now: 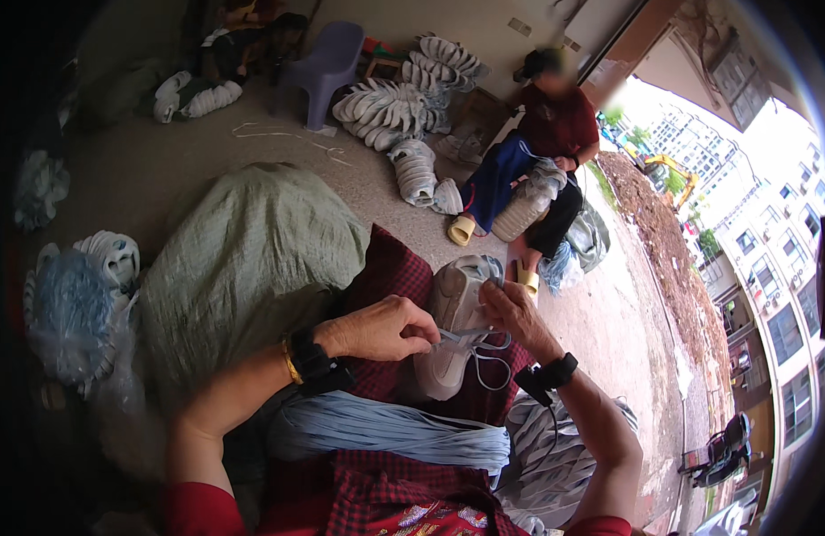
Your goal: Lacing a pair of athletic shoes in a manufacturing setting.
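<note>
fingers (pixel 423 332) pinching flat lace (pixel 470 338), smooth grey shoe (pixel 454 308)

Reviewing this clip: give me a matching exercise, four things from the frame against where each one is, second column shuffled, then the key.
Things:
1. pale shoe
2. bundle of light blue laces
3. purple plastic chair
4. big green woven sack

Places:
A. far back on the floor, near a pile of shoe uppers
B. across the person's lap, below the wrists
C. to the left of the left hand
D. between both hands, the right hand at its upper end

Pairs: 1-D, 2-B, 3-A, 4-C
</note>
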The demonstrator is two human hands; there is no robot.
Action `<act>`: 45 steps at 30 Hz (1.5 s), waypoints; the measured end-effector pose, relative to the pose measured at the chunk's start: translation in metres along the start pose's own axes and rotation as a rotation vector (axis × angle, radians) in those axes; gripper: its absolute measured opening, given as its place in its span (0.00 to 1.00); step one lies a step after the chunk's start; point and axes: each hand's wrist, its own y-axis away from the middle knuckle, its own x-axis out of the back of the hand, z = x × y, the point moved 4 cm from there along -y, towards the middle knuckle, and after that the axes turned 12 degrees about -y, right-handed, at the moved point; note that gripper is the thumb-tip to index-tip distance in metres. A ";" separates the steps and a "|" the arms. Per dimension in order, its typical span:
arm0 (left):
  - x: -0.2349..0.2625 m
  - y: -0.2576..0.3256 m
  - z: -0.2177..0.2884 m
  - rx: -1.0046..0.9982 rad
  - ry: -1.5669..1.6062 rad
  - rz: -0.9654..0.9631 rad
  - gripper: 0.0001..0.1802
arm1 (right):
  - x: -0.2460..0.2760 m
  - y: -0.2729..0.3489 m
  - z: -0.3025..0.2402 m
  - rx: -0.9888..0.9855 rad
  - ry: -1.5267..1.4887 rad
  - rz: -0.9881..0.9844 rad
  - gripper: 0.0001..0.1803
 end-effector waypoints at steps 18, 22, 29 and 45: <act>0.006 -0.060 0.015 0.006 -0.182 0.203 0.08 | 0.012 0.002 -0.026 0.226 -0.418 -0.106 0.19; 0.001 -0.064 0.023 0.020 -0.260 0.170 0.09 | -0.010 0.019 -0.052 0.290 -0.484 -0.244 0.17; -0.006 -0.073 0.007 0.079 -0.189 0.081 0.11 | -0.017 0.018 -0.080 0.313 -0.405 -0.274 0.11; -0.003 -0.063 0.033 -0.058 -0.245 0.035 0.13 | -0.017 0.026 -0.094 0.843 0.170 -0.144 0.07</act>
